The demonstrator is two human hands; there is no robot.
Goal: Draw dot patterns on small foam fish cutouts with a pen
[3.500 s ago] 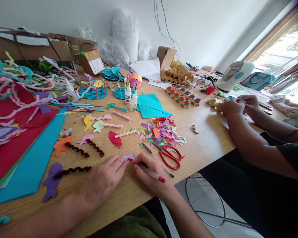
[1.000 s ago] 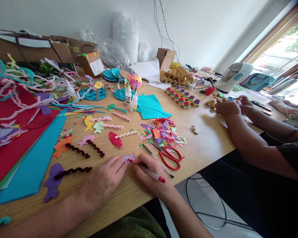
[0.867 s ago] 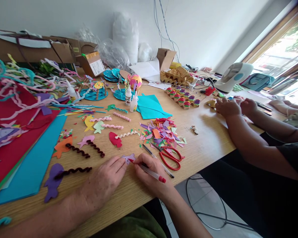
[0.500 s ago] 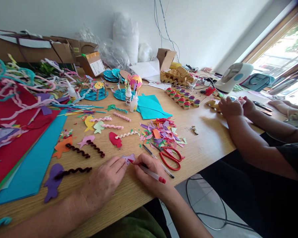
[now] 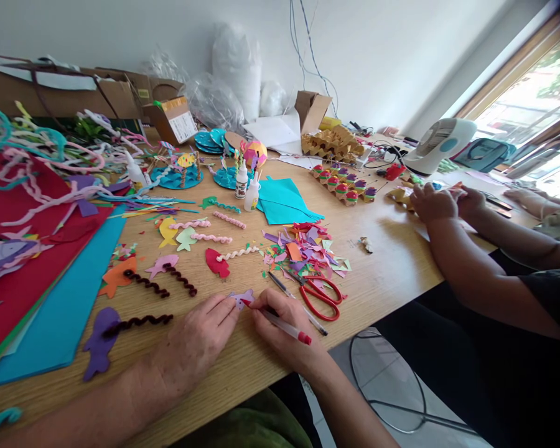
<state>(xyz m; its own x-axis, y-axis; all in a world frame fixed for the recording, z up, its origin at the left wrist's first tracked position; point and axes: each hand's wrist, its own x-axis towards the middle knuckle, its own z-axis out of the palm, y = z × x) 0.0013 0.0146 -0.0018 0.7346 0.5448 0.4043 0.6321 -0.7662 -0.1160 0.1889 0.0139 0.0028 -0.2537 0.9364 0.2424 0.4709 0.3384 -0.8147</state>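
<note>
On my feed, the right hand [image 5: 282,320] pinches a translucent pen [image 5: 287,327]. The flat left hand [image 5: 209,326] part-hides a lilac fish [image 5: 243,298], a fuzzy, wavy stem [image 5: 144,320] at that hand's nine o'clock.

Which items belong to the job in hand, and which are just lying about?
In hand:
lilac fish, steadied by the left hand
red pen, gripped in the right hand

Apparently just lying about:
scissors
other pen
scraps
bottles

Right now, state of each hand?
Left hand: open, fingers flat on the lavender fish cutout.
Right hand: closed, holding the red pen.
</note>
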